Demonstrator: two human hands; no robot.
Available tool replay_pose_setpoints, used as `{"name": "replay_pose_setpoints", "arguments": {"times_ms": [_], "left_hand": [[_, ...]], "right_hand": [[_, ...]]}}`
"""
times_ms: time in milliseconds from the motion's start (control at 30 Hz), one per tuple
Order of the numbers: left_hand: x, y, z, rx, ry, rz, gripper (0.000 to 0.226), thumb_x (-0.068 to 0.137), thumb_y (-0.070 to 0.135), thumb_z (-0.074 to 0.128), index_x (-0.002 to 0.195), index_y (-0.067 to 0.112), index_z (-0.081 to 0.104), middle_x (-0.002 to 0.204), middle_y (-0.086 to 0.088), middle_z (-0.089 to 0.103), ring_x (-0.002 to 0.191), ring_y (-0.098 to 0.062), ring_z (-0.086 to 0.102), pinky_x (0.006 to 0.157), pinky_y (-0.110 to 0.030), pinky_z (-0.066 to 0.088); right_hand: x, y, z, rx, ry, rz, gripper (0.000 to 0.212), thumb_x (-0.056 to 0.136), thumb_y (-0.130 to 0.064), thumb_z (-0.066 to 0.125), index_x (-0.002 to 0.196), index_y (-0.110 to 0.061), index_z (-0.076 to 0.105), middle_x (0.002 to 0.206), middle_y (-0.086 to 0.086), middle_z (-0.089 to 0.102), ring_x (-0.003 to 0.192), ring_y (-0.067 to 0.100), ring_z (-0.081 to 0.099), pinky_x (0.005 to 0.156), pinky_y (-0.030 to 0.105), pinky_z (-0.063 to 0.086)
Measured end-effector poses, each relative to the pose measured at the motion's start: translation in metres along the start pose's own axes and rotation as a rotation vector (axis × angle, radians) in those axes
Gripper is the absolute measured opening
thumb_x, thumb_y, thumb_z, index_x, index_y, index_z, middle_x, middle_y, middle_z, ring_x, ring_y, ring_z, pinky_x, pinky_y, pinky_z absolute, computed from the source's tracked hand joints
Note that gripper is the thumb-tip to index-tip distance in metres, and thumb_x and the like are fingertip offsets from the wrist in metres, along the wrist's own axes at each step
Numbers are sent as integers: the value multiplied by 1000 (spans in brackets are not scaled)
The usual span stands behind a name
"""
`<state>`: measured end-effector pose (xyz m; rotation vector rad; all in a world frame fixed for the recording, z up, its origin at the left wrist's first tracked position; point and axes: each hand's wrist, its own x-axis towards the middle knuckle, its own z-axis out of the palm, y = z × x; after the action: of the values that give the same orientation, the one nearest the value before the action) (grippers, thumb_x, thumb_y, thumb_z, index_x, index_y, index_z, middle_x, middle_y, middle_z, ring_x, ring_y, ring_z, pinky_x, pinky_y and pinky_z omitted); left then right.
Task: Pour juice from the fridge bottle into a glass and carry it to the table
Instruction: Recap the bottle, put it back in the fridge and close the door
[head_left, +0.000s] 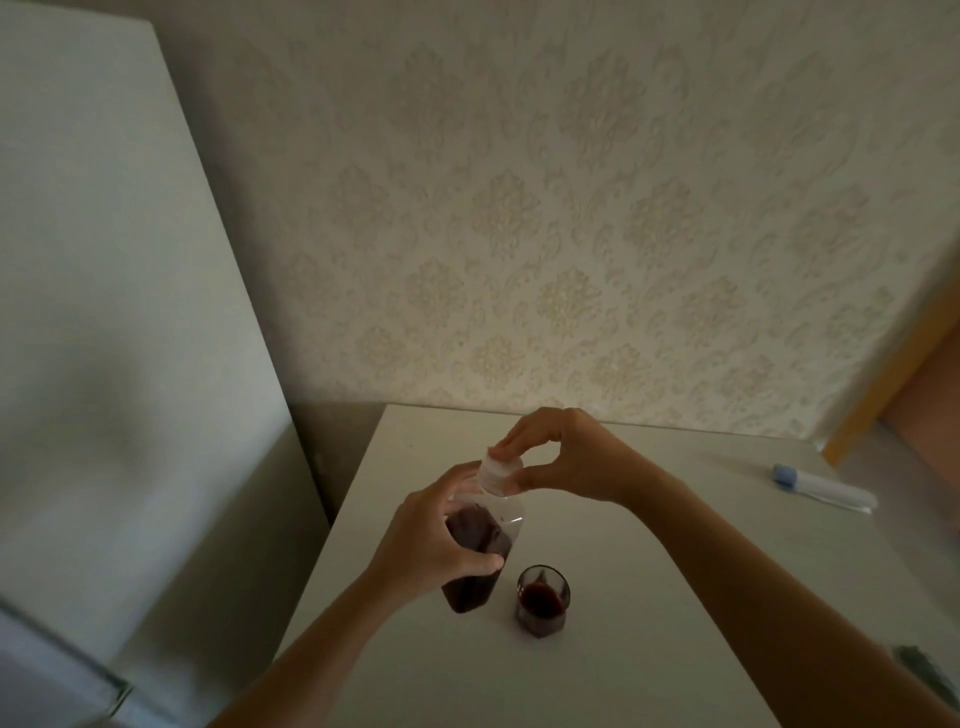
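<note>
A clear plastic bottle (480, 540) of dark red juice stands upright on the white table (649, 597). My left hand (431, 540) is wrapped around its body. My right hand (561, 457) pinches the white cap (500, 470) on the bottle's neck with thumb and fingers. Just right of the bottle's base stands a small dark glass (543, 605) with dark red juice in it, untouched by either hand.
A white fridge (104, 338) fills the left side, close to the table's left edge. A white tube with a blue cap (821, 488) lies at the table's far right. A patterned wall rises behind the table. A dark object (924, 670) shows at the right edge.
</note>
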<state>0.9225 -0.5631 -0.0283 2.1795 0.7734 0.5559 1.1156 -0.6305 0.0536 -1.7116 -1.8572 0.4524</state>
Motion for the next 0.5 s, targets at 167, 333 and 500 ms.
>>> {"name": "replay_pose_setpoints", "arguments": {"times_ms": [167, 333, 500], "left_hand": [[2, 3, -1, -82, 28, -40, 87, 55, 36, 87, 124, 43, 36, 105, 35, 48, 95, 11, 53, 80, -12, 47], [6, 6, -6, -141, 33, -38, 85, 52, 35, 88, 123, 43, 43, 110, 27, 58, 97, 15, 56, 78, -13, 49], [7, 10, -15, -180, -17, -18, 81, 52, 32, 89, 120, 44, 46, 113, 22, 60, 103, 2, 60, 80, -17, 53]], "right_hand": [[2, -16, 3, -193, 54, -60, 42, 75, -56, 64, 107, -29, 64, 95, -19, 60, 85, -1, 55, 80, 22, 47], [11, -24, -3, -168, 51, -108, 28, 79, -36, 70, 102, -20, 69, 96, -10, 66, 79, -1, 57, 74, 17, 46], [13, -22, -22, 39, -151, -135, 31, 83, -12, 67, 113, -17, 66, 122, -12, 63, 112, -5, 55, 100, 13, 39]]}}
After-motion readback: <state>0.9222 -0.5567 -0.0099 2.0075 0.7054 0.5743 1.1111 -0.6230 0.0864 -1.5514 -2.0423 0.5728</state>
